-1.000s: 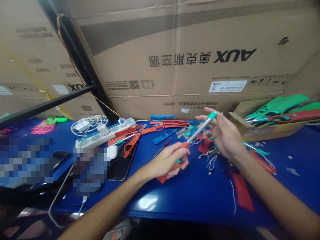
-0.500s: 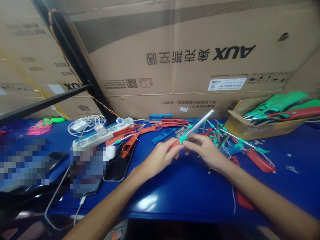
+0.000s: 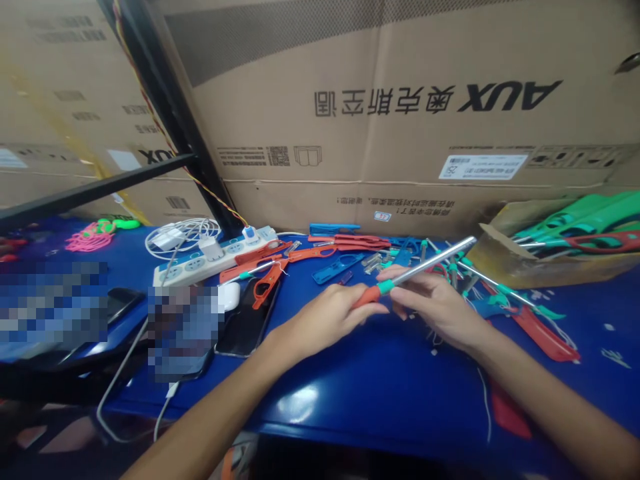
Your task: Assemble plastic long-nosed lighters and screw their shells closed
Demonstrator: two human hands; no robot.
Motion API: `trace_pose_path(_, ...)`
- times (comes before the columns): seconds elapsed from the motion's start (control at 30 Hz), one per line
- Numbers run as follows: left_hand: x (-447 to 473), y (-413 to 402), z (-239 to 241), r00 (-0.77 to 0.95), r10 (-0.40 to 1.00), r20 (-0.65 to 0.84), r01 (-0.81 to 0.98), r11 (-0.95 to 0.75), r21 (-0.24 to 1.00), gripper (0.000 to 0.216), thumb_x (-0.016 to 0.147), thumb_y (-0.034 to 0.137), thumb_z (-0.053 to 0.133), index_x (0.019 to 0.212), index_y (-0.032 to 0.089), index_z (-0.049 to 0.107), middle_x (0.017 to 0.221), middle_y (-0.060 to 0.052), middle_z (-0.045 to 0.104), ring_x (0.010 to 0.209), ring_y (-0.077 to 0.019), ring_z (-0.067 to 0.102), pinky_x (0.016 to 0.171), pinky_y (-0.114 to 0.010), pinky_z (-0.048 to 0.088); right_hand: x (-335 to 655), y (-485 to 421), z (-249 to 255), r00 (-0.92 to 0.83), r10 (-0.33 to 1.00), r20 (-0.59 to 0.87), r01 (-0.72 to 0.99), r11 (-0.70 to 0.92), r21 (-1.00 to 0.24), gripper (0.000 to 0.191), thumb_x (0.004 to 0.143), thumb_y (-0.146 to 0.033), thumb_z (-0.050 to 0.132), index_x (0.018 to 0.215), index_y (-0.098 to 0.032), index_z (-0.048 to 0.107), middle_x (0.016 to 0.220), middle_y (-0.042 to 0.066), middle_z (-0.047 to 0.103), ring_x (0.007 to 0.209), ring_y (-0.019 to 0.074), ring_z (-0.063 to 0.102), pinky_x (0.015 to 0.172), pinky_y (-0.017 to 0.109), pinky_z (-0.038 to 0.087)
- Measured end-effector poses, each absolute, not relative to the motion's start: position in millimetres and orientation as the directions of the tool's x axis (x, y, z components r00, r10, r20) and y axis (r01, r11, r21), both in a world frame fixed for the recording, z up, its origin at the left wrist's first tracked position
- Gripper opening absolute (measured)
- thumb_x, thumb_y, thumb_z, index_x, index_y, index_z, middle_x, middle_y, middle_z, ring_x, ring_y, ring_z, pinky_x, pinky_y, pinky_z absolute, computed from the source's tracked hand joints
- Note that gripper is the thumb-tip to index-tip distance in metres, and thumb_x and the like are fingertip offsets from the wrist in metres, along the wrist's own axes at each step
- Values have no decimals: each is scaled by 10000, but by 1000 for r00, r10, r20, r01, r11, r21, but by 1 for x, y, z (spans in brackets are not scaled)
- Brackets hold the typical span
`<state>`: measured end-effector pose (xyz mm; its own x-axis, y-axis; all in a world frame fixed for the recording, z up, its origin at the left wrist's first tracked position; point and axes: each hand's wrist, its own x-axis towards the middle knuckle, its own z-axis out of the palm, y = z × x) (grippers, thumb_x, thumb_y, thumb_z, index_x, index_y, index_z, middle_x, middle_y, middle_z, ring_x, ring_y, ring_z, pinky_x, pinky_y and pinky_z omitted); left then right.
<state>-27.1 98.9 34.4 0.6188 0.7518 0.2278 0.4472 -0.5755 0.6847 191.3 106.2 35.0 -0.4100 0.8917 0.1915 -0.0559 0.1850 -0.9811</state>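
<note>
My left hand is closed around the red-orange handle of a long-nosed gas lighter. The lighter's silver tube points up and to the right, with a teal collar where it meets the handle. My right hand is at the collar, its thumb below the tube and a finger behind it; part of its grip is hidden. Behind my right hand lies a jumble of lighter parts: silver tubes, teal pieces and thin white wires. A red handle shell rests to its right, and a blue handle shell lies beyond my left hand.
An open cardboard box of green and red lighters stands at the right. Toward the left are a power strip with chargers, phones and cables. Orange shells lie beside and on a black phone. Large cartons back the blue table.
The lighter has tipped lower, its tube now pointing more to the right. Both hands have shifted slightly, and my right fingers have loosened around the collar. The camera view has turned a little left.
</note>
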Motion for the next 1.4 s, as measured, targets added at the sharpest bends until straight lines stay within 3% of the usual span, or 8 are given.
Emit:
trace_pose_path(0.1,-26,96,39,640,744,193,355,-509,784,365,1034,441,496,792,180,580,705,40,607,652,-103,570,683,-234,421,193,106,35,-418,881,221,-34,228,-973,191,845,-346,768,1017,-267,795,1102,49,675,695,113,603,583,256,531)
trace_pose_path(0.33,-26,92,43,668,731,140,312,-446,839,333,1019,402,534,777,179,580,672,46,579,595,-79,528,633,-214,411,186,101,32,-333,877,347,67,389,-919,157,824,-380,788,938,-272,799,940,24,720,912,191,682,843,342,587)
trace_pose_path(0.5,-25,86,49,680,733,-30,294,-235,926,378,999,489,515,771,188,531,601,64,508,432,-52,416,442,-184,350,184,95,36,-338,866,368,58,410,-910,106,839,-348,771,872,-248,775,875,12,712,839,168,691,776,293,595)
trace_pose_path(0.67,-20,86,45,646,734,-209,213,90,973,392,952,550,546,804,188,525,611,59,511,338,-45,375,295,-171,256,176,95,29,-267,903,336,66,365,-929,208,859,-419,744,925,-222,739,885,26,736,840,187,697,761,307,591)
trace_pose_path(0.9,-17,98,36,606,795,-29,-249,224,942,360,1005,528,464,1020,179,550,739,20,581,352,-41,389,314,-169,346,167,109,8,-202,936,287,63,305,-950,450,927,-628,580,1018,-196,667,782,20,668,656,148,618,618,283,539)
trace_pose_path(1.1,-19,104,46,441,885,145,-579,157,800,242,1012,363,510,1191,207,553,937,-23,593,572,-80,535,549,-229,504,169,102,9,-516,852,89,98,162,-982,652,989,-701,351,868,-141,661,742,62,691,538,106,566,518,250,446)
trace_pose_path(1.27,-12,104,34,356,926,125,-560,104,822,407,1000,501,533,1307,234,534,914,-27,614,627,-98,568,583,-221,524,155,85,11,-631,774,47,80,125,-989,363,961,-502,599,884,-152,662,761,21,693,596,98,598,576,237,474)
trace_pose_path(1.4,-5,106,23,466,884,37,-415,182,892,575,965,642,489,1327,197,532,746,10,576,529,-130,566,451,-240,505,154,91,15,-618,785,38,119,141,-983,404,983,-506,542,818,-156,659,718,21,681,556,107,595,533,245,474)
